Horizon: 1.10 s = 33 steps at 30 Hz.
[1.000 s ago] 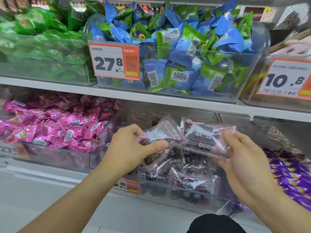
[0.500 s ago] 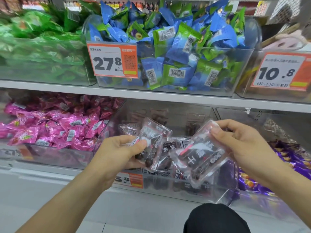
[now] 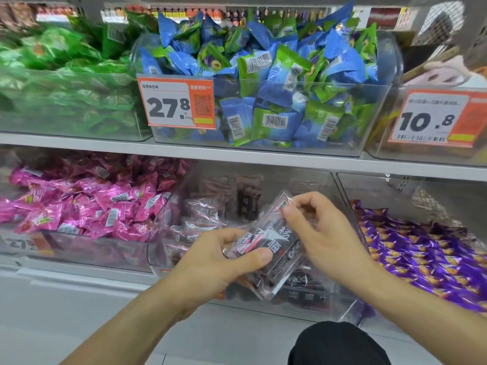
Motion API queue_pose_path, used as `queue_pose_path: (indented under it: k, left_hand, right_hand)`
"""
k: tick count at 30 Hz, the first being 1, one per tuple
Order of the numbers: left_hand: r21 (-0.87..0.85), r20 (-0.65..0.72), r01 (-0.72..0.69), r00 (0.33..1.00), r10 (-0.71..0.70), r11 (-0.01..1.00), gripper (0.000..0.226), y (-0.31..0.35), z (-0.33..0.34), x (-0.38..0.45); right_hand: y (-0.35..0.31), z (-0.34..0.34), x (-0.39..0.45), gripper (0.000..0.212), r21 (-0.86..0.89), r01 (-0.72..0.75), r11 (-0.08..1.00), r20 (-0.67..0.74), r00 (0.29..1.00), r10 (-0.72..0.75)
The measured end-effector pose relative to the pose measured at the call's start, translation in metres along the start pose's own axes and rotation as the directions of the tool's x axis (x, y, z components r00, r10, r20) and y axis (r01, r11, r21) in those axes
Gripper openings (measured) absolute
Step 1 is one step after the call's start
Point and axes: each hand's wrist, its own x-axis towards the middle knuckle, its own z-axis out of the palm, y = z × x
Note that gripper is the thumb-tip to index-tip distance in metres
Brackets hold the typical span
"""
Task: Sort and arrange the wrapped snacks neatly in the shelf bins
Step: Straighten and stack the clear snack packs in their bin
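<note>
Above the clear middle bin point(image 3: 168, 248), left hand point(image 3: 210, 267) and right hand point(image 3: 319, 238) both grip the dark clear-wrapped packets point(image 3: 274, 248); square them flush before setting down.

Left of the 27.8 price tag point(image 3: 176, 102), the green packets point(image 3: 60, 83) are smeared by blur and cut by the frame edge; below it, the left hand point(image 3: 218, 262) hides the stacked dark packets' point(image 3: 274, 248) lower edges, and another orange tag point(image 3: 166, 272) is mostly covered
</note>
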Motion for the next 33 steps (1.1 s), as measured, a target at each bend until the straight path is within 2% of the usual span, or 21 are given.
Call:
queue_pose_path:
  k: [3,5,6,7,9,11,13,15,17,19,22,25,27,29,33]
  left_hand:
    - [-0.018,-0.012,-0.022,1.0,0.021,1.0,0.027,0.0,-0.004,0.001]
    - [-0.042,0.019,-0.059,0.998,0.06,0.997,0.029,0.001,-0.007,0.001]
    - [-0.052,0.051,-0.079,0.995,0.082,0.995,0.03,0.002,-0.009,0.001]
    - [-0.061,0.08,-0.101,0.991,0.106,0.993,0.031,0.002,-0.01,0.001]
    - [-0.063,0.105,-0.138,0.984,0.145,0.988,0.032,0.005,-0.008,0.001]
    - [0.0,0.086,-0.175,0.981,0.175,0.985,0.037,0.009,-0.005,0.002]
    - [0.065,0.008,-0.209,0.978,0.209,0.976,0.041,0.01,-0.004,0.003]
    - [0.158,-0.159,-0.228,0.954,0.253,0.961,0.044,0.005,-0.006,0.009]
    - [0.364,-0.312,-0.177,0.902,0.298,0.914,0.06,-0.003,-0.012,0.015]
    - [0.63,-0.32,-0.081,0.879,0.354,0.772,0.069,-0.011,-0.023,0.021]
    - [0.86,-0.225,-0.003,0.896,0.383,0.511,0.069,-0.029,-0.044,0.028]
    - [0.936,-0.166,0.05,0.936,0.311,0.35,0.076,-0.041,-0.056,0.031]
    - [0.958,-0.137,0.059,0.953,0.271,0.28,0.081,-0.044,-0.059,0.032]
    - [0.962,-0.126,0.051,0.955,0.27,0.268,0.076,-0.045,-0.062,0.034]
    - [0.967,-0.122,0.055,0.956,0.266,0.249,0.071,-0.046,-0.063,0.038]
  right_hand:
    - [0.0,-0.013,0.0,0.029,-0.151,-0.022,0.988,0.139,0.989,0.043]
    - [-0.005,-0.026,0.003,0.046,-0.059,-0.097,0.994,0.336,0.935,0.111]
    - [-0.007,-0.031,0.005,0.047,0.017,-0.143,0.99,0.456,0.882,0.12]
    - [-0.01,-0.034,0.006,0.042,0.097,-0.18,0.979,0.552,0.828,0.097]
    - [-0.012,-0.037,0.009,0.032,0.219,-0.209,0.953,0.611,0.791,0.033]
    - [-0.01,-0.035,0.013,0.037,0.257,-0.177,0.95,0.59,0.807,-0.009]
    - [-0.007,-0.031,0.016,0.046,0.261,-0.13,0.957,0.571,0.82,-0.044]
    - [-0.003,-0.024,0.02,0.049,0.267,-0.121,0.956,0.504,0.863,-0.031]
    - [-0.004,-0.017,0.023,0.05,0.262,-0.116,0.958,0.36,0.933,0.015]
    - [-0.001,-0.008,0.027,0.051,0.179,-0.087,0.98,0.183,0.982,0.054]
    - [0.006,0.006,0.039,0.051,-0.157,-0.051,0.986,-0.001,0.999,0.052]
    - [0.01,0.018,0.06,0.046,-0.307,0.028,0.951,0.032,0.999,-0.02]
    - [0.013,0.026,0.077,0.053,-0.385,0.057,0.921,0.09,0.996,-0.024]
    - [0.018,0.035,0.097,0.064,-0.449,0.059,0.892,0.139,0.99,0.005]
    - [0.027,0.05,0.129,0.089,-0.608,0.036,0.793,0.272,0.948,0.166]
